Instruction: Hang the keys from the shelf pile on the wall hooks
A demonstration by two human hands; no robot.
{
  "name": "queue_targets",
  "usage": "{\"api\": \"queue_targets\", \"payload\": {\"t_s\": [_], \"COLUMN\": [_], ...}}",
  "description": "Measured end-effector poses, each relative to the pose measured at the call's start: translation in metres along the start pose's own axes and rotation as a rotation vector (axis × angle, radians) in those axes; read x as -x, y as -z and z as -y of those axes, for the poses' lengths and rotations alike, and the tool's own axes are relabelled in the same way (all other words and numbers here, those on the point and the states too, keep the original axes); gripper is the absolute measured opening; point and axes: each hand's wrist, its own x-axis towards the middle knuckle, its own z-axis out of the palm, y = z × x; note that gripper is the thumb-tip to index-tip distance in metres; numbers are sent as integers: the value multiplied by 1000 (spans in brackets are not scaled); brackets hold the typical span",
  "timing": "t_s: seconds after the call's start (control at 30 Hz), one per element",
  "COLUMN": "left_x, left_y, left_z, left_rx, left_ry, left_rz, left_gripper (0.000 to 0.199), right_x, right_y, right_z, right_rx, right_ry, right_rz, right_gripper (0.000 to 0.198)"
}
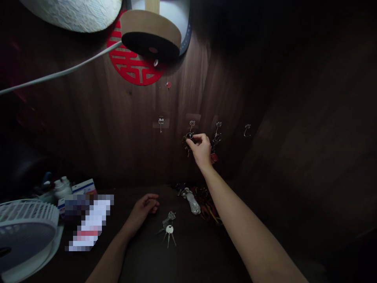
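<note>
My right hand [202,149] is up at the wooden wall, its thumb and fingers pinched on a metal key ring [189,136] just below a small wall hook [192,123]. Several keys [187,149] dangle from that ring; whether it rests on the hook I cannot tell. Low on the left, my left hand [145,205] lies over the dark tabletop with loosely bent fingers, slightly apart and holding nothing. Close to it on the table are loose silver keys [169,230]. Another bunch on a ring [217,137] hangs from the hook to the right, partly behind my right hand.
Bare hooks sit at the left [161,122] and far right [247,131]. On the table are a clear plastic-looking item [193,202], reddish cords [207,208], white bottles [62,188] and a white fan [29,228]. A lamp base [151,27] overhangs a red paper decoration [132,70].
</note>
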Motion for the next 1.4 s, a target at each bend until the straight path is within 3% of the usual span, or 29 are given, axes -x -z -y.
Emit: {"api": "queue_targets", "payload": {"t_s": [0.2,0.47,1.13,1.4], "left_x": [2,3,6,8], "left_y": [-1,0,0,-3], "left_z": [-2,-2,2,6], "left_rx": [-4,-13,-156,-341], "left_ry": [-8,-3,-51,-131], "left_rz": [4,-14,-10,26], "left_gripper": [24,25,25,22], "right_x": [11,34,172,193], "right_y": [9,26,50,55], "right_z": [-3,-3,-47,-50], "right_rx": [-40,49,39,103], "right_ry": [-32,44,-128,-81], "right_rz": [23,80,435,568], "right_gripper": [21,17,11,16]}}
